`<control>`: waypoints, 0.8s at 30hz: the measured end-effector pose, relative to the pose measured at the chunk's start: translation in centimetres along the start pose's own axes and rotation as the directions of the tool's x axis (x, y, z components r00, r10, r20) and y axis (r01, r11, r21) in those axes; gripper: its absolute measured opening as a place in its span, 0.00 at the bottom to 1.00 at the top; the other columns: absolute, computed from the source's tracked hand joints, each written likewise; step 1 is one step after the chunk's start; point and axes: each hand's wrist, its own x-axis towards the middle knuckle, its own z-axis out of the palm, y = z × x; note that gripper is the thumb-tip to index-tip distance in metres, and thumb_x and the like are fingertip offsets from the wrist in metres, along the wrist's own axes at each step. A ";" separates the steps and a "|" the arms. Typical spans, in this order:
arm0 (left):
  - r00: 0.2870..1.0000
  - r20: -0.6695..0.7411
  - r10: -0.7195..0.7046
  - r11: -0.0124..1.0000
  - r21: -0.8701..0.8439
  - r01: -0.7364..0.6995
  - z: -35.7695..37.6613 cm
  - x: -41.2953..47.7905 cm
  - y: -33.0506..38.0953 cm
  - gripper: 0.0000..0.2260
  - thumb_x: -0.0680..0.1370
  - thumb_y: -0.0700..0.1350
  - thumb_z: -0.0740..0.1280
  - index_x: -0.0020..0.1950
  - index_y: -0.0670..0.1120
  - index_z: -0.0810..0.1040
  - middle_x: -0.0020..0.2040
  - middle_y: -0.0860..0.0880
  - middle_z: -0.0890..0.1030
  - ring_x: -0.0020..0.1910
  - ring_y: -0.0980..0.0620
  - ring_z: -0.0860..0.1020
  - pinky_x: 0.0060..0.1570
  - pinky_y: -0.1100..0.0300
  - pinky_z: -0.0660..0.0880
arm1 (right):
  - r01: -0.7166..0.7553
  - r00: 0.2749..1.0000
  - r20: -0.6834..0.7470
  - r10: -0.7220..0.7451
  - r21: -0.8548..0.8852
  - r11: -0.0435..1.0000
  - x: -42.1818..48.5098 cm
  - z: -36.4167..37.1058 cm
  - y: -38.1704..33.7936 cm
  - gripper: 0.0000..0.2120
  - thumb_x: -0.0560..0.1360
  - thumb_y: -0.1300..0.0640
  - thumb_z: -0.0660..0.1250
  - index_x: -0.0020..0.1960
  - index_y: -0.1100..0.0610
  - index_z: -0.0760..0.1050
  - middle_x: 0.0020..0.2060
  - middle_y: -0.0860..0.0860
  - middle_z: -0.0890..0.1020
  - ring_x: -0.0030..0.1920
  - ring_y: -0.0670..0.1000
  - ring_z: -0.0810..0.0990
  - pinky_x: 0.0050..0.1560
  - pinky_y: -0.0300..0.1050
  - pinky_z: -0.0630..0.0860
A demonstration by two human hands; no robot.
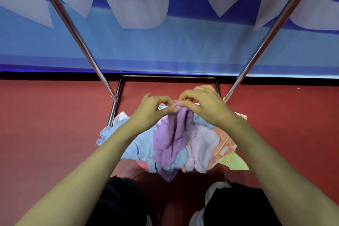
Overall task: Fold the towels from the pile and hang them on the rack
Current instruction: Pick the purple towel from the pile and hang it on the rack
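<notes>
Two hands [152, 111] [207, 106] pinch purple towel [172, 137] edge.

The rack [73, 29] is shiny polished metal. Beside its base, the purple towel [172, 139] is soft matt cloth; the floor [45, 124] is matt red.

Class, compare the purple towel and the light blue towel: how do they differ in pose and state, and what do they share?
The purple towel hangs bunched from its top edge; the light blue towel lies spread in the pile. The left hand and right hand pinch the purple towel; no hand grips the light blue towel. Both are unfolded.
</notes>
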 end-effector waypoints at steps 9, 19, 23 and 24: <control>0.942 -0.290 -0.168 0.791 -0.610 -0.047 -2.0 0.6 0.1 0.07 0.78 0.37 0.65 0.43 0.48 0.76 0.38 0.59 0.78 0.41 0.60 0.73 0.48 0.67 0.70 | -0.159 0.985 0.059 0.161 -0.026 0.987 -1.1 -1.4 3.4 0.12 0.72 0.46 0.66 0.46 0.54 0.79 0.40 0.48 0.80 0.45 0.54 0.77 0.54 0.55 0.70; 0.995 -0.098 -0.025 0.993 -0.114 0.013 1.0 -1.0 2.5 0.14 0.71 0.42 0.75 0.55 0.49 0.79 0.49 0.56 0.81 0.48 0.63 0.78 0.52 0.72 0.70 | 0.006 0.999 -0.034 -0.005 0.026 1.000 -1.0 -2.6 0.5 0.11 0.73 0.45 0.64 0.44 0.50 0.82 0.38 0.43 0.79 0.39 0.39 0.69 0.56 0.47 0.66; 0.989 -0.146 -0.018 0.985 -0.172 -0.008 1.7 -1.5 2.8 0.05 0.74 0.44 0.73 0.48 0.47 0.82 0.43 0.55 0.83 0.44 0.63 0.79 0.47 0.74 0.70 | 0.001 0.994 -0.111 0.022 0.199 0.980 -0.8 -3.5 -0.9 0.03 0.71 0.54 0.72 0.41 0.53 0.83 0.37 0.43 0.82 0.41 0.42 0.76 0.47 0.38 0.70; 0.985 -0.169 -0.032 0.975 -0.222 -0.006 1.8 -1.5 2.7 0.01 0.75 0.44 0.72 0.46 0.49 0.82 0.41 0.56 0.83 0.43 0.62 0.79 0.46 0.72 0.70 | -0.020 0.993 -0.109 0.047 0.242 0.970 -0.9 -3.6 -1.1 0.02 0.70 0.55 0.74 0.40 0.53 0.82 0.37 0.44 0.83 0.42 0.44 0.77 0.46 0.37 0.71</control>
